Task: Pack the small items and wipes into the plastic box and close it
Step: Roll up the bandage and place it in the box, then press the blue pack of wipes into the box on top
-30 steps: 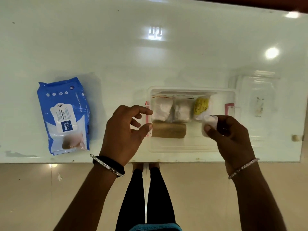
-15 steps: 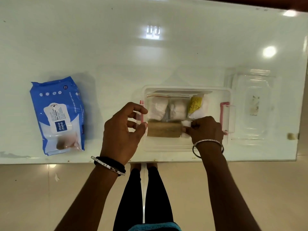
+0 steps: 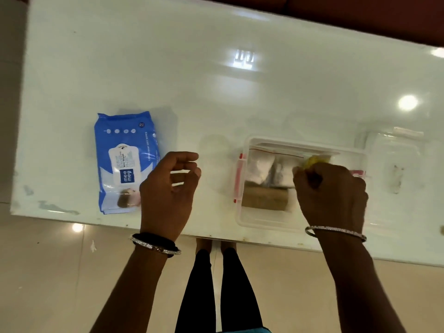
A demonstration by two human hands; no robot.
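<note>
A clear plastic box (image 3: 264,225) with red latches stands open near the table's front edge. Inside lie a zip bag of white bundles (image 3: 260,168), a brown roll (image 3: 264,199) and a yellow packet (image 3: 314,160). My right hand (image 3: 332,195) reaches into the box's right half, its fingertips closed on the yellow packet and hiding most of it. My left hand (image 3: 168,188) hovers between the box and a blue pack of wet wipes (image 3: 125,162), fingers curled apart and holding nothing. The wipes lie flat on the table to the left.
The box's clear lid (image 3: 396,164) lies on the white glossy table (image 3: 216,92) just right of the box. The table's front edge runs right below both wrists, with my legs and a tiled floor beneath.
My left hand has left the box's left edge and moved left toward the wipes. My right hand set a small white item by the brown roll, then moved up to the yellow packet.
</note>
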